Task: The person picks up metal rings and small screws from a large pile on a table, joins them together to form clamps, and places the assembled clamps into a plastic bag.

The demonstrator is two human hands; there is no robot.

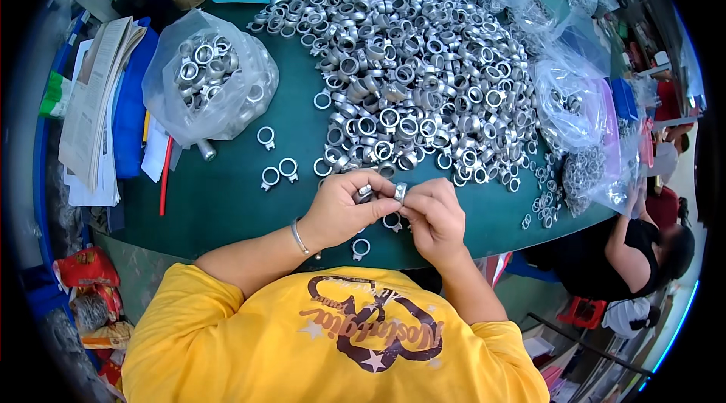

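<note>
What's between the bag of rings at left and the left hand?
Three loose rings on the green table, between bag and left hand. Head view shows it.

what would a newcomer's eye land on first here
Probably the big heap of silver metal rings spread over the middle and far side of the dark green table. Next, the bright yellow printed shirt at the bottom of the view, with the left hand and right hand meeting at one small silver ring just below the heap.
</note>
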